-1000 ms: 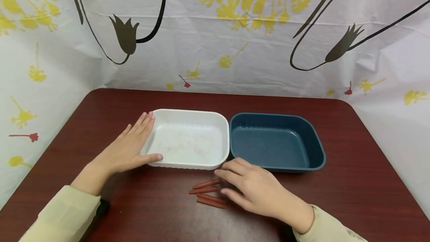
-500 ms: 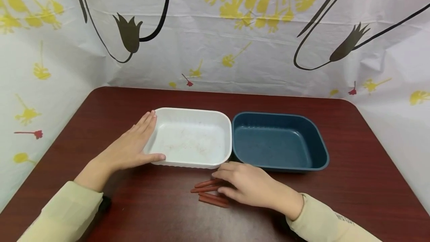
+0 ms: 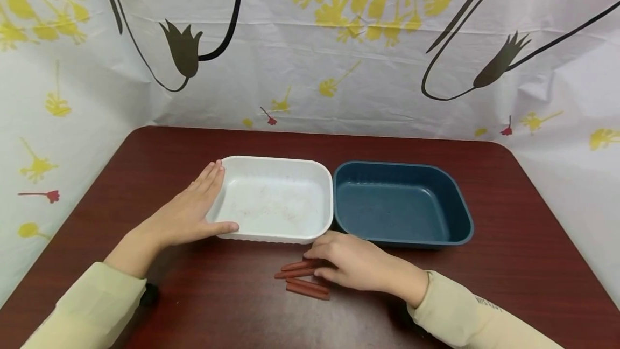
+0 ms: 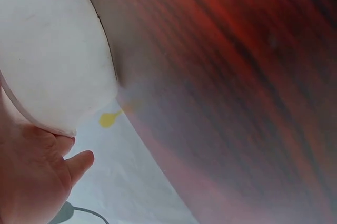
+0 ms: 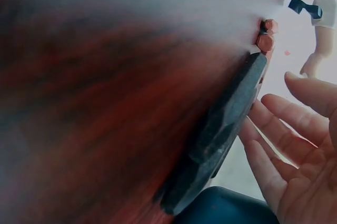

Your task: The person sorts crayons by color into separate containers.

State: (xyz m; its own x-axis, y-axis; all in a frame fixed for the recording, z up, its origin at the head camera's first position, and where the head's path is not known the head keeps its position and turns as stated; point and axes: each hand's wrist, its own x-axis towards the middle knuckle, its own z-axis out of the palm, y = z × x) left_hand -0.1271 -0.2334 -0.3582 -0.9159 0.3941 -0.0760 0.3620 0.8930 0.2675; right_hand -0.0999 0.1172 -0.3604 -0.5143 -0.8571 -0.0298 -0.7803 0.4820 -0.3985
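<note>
My left hand (image 3: 191, 209) lies along the left side of a white plastic tray (image 3: 271, 239), fingers straight and thumb over its front rim. The left wrist view shows this hand (image 4: 39, 171) against the wall of the white tray (image 4: 58, 50). In front of the trays, my right hand (image 3: 356, 263) is lowered over several thin reddish-brown sticks (image 3: 307, 288), covering some of their ends. From the right wrist, the sticks (image 5: 226, 113) look dark and faceted along their length. Beside them, that hand (image 5: 295, 150) has its fingers loosely bent, with thumb and fingers apart.
A dark blue tray (image 3: 392, 209) stands right of the white one, their rims nearly meeting. Both rest on a dark red wooden table (image 3: 218, 306). Patterned white sheeting (image 3: 300, 58) hangs behind and at the sides.
My right hand has lowered and shifted slightly left over the sticks, its fingers drawing closer together. My left hand stays on the white tray.
</note>
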